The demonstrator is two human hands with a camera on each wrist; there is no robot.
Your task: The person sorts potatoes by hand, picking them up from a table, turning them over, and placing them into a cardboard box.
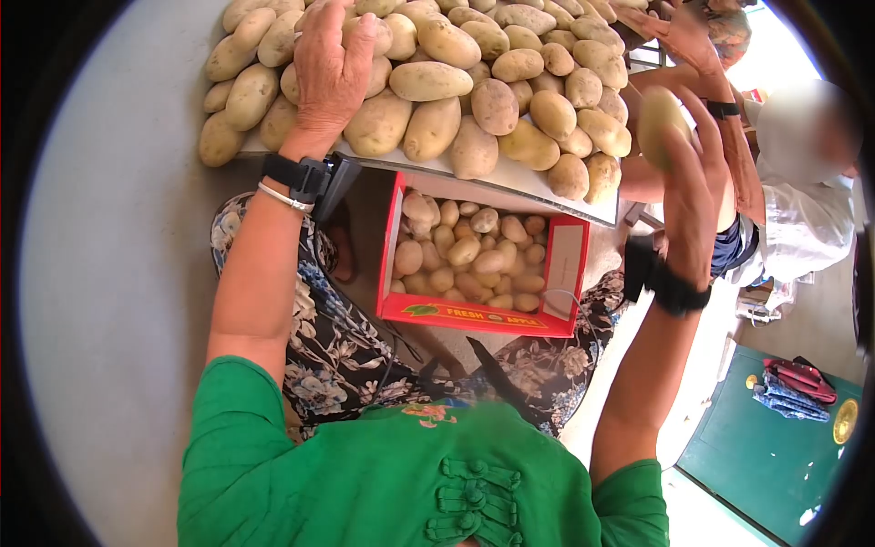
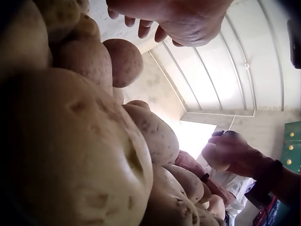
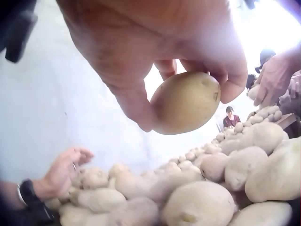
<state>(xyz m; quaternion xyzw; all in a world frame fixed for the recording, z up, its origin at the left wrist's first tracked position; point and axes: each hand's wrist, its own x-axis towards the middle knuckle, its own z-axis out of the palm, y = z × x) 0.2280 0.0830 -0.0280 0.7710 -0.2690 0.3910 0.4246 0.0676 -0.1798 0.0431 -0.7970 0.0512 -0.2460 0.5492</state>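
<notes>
My right hand is raised at the right of the potato pile and grips one potato. In the right wrist view this potato sits between the thumb and fingertips, above the other potatoes. My left hand rests over the left part of the pile, fingers loosely extended. The left wrist view has the left hand at the top, beside large potatoes, with nothing seen in it; the right hand with its potato is farther off.
Below the table edge stands a red box holding many smaller potatoes. Another person's hand and arm are at the upper right, and a person in white is beyond. A green surface lies lower right.
</notes>
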